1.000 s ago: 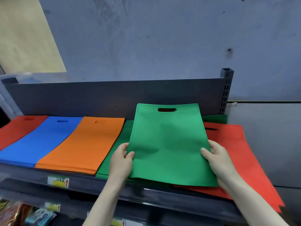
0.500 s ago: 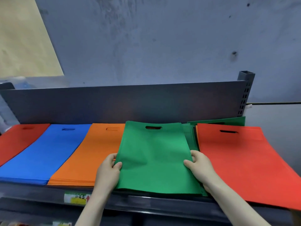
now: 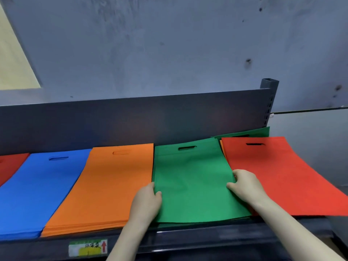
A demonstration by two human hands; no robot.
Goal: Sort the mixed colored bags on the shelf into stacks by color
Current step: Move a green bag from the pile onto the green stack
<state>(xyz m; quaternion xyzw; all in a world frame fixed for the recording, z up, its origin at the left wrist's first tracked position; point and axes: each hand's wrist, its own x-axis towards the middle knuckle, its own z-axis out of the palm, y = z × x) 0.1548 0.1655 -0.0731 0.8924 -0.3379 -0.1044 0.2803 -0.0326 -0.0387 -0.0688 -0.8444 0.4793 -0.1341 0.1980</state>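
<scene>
Now your left hand [image 3: 146, 202] and right hand [image 3: 244, 187] pinch the side edges of the green bag [image 3: 192, 185], which lies just right of the orange stack [image 3: 113, 185]. Placing looks nearly done: next, release it squarely.

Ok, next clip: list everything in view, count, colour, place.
red stack: one, red, far left
blue stack: one, blue, beside it
orange stack: one, orange, left of centre
green bag: one, green, centre
red bag: one, red, right end, on top
back bag: one, green, peeking behind red bag
shelf: one, dark grey, underneath
label: one, green-yellow, shelf front
left hand: one, grips green bag's left edge
right hand: one, grips its right edge
</scene>
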